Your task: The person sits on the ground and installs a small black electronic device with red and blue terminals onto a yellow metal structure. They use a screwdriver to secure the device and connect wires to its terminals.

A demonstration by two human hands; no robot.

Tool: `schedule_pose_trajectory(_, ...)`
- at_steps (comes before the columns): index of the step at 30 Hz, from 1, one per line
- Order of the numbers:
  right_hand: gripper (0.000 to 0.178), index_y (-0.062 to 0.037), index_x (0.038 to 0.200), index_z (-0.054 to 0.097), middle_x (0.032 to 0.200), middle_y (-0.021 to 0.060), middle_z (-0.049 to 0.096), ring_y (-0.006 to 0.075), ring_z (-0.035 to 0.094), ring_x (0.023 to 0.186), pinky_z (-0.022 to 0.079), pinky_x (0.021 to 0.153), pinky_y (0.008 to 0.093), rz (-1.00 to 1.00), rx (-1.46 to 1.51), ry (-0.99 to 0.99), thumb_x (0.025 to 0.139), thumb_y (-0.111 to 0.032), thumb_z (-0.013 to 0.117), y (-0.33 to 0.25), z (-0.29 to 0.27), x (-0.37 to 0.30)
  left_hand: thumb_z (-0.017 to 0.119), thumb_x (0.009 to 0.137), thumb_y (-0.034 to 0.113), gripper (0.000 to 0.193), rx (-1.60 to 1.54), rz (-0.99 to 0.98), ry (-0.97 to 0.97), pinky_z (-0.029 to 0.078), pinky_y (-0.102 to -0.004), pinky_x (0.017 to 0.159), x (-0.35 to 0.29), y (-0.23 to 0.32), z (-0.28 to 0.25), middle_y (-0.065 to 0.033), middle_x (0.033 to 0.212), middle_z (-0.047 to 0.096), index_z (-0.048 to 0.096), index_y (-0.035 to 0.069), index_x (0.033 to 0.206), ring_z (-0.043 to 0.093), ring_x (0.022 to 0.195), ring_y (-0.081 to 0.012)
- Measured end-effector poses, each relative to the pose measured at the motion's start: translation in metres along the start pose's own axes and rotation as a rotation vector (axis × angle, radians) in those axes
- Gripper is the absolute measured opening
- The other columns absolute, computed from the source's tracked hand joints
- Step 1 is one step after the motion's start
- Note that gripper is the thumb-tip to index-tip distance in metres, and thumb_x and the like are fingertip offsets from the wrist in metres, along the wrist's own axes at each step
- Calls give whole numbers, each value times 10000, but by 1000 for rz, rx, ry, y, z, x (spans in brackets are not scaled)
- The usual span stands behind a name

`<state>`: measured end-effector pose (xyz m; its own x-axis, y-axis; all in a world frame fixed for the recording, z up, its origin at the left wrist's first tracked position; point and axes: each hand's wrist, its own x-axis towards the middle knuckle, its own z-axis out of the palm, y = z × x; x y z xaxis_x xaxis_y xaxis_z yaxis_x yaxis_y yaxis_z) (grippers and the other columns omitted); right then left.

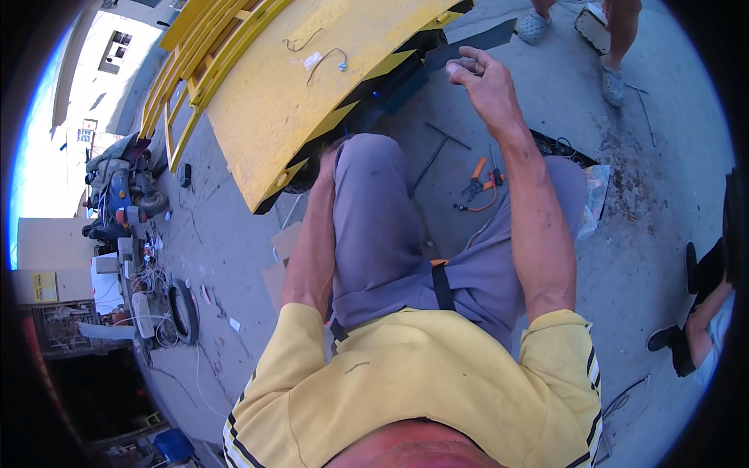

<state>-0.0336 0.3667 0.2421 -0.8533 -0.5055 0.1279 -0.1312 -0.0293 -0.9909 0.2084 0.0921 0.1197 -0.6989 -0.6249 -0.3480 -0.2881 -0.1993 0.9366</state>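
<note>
My right hand (485,84) is raised beside the dark underside of a yellow metal panel (312,86). Its fingers are loosely bent, thumb and forefinger apart, and nothing shows between them. Close to it a flat dark strip (476,45) juts out from the panel's edge. My left arm reaches down past my left knee to the panel's lower edge; the knee and panel hide the fingers of my left hand (329,154). On the ground between my knees lie a T-handle wrench (441,153) and orange-handled pliers (474,184).
Wire pieces (328,62) lie on the panel. A dark tray (558,147) sits beyond my right knee. A person's clog (612,84) stands at upper right, near another T-shaped tool (644,109). A tyre (183,312) and a parked motorbike (129,195) are at left. Another person's shoe (665,338) shows at right.
</note>
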Motion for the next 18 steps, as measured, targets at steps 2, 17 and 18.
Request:
schedule_pose_trajectory(2,605,65,1457,534,1221,165,733,210,714,1036,544,933,349,5,0,-4,947,-195,731,-1,2,0,635,1022,160,285,-5,-4,-5,552,-315,943,-1,-1,-3,-133,1132,746,708,-18,1233,705,1026,-217)
schedule_pose_trajectory(17,593,81,1468,505,1249,148,711,175,683,1066,514,943,302,118,56,-58,965,-154,714,-23,12,-6,663,1014,180,280,-82,73,-56,550,-311,934,30,-31,-7,-124,1118,748,721,-12,1209,704,1012,-207)
schedule_pose_trajectory(18,572,56,1477,510,1255,134,710,148,680,1045,490,884,268,136,-8,-62,982,-161,701,-19,10,-3,714,983,200,268,-128,100,-26,551,-306,917,37,-38,-7,-109,1085,753,746,-1,1157,701,985,-192)
